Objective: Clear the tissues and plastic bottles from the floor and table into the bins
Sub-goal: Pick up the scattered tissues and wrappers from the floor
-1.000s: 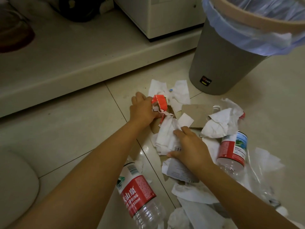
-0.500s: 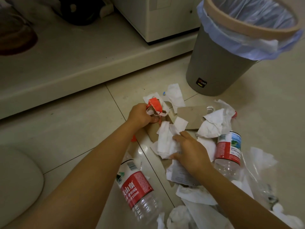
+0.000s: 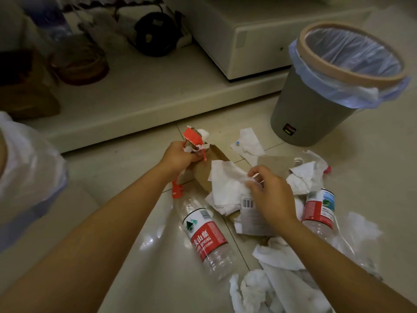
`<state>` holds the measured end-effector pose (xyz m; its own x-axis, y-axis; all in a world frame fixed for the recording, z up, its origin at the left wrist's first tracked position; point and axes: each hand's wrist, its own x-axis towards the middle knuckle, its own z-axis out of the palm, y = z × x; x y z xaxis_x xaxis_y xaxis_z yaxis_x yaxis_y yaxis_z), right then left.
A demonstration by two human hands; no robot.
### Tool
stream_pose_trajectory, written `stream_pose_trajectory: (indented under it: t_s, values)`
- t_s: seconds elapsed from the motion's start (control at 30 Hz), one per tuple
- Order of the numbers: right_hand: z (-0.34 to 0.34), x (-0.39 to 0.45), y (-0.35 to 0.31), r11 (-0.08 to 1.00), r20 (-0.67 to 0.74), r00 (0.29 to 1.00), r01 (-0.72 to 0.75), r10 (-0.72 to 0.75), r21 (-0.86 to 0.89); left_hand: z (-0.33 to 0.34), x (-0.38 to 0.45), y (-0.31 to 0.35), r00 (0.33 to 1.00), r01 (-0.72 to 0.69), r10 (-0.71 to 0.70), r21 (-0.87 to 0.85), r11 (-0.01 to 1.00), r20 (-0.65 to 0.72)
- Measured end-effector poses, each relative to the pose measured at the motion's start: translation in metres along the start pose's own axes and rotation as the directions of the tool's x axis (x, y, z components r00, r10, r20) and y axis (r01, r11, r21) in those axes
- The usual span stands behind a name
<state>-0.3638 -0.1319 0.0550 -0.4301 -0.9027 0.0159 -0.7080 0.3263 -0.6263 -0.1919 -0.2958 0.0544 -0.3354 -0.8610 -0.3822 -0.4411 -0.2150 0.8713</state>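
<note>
Left hand [image 3: 178, 158] grips a red-and-white scrap wad [image 3: 195, 141]; right hand [image 3: 269, 195] pinches a tissue [image 3: 228, 184] lying just left of its fingers. Bin [image 3: 316, 105] stands ahead-right, nearer the right hand.

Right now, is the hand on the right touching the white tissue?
Touching. The head view shows the right hand pinching the edge of the white tissue between its fingertips.

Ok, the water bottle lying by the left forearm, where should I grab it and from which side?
A judgement: take the bottle across its labelled middle, coming down from above. It lies flat on the floor tile, neck pointing toward the left hand, and the round body there looks even enough for a grip. Its left side is bare floor; tissue crowds the neck end.
</note>
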Motion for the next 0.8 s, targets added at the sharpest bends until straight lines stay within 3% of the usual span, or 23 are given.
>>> stream_pose_trajectory:
  t_s: [0.2, 0.57, 0.8]
  values:
    - [-0.02, -0.015, -0.039, 0.991, -0.039, 0.99, 0.132, -0.132, -0.017, -0.031, -0.045, 0.026, 0.999, 0.037, -0.04, -0.095, 0.995, -0.034]
    - [-0.07, -0.01, -0.124, 0.974, -0.105, 0.974, 0.212, -0.203, 0.078, -0.094, -0.114, 0.122, 0.982, 0.038, -0.039, -0.011, 0.999, -0.182]
    - [-0.061, -0.012, -0.205, 0.924, -0.09, 0.931, 0.364, -0.355, 0.12, -0.17, -0.156, 0.127, 0.94, 0.107, -0.099, 0.006, 0.994, -0.328]
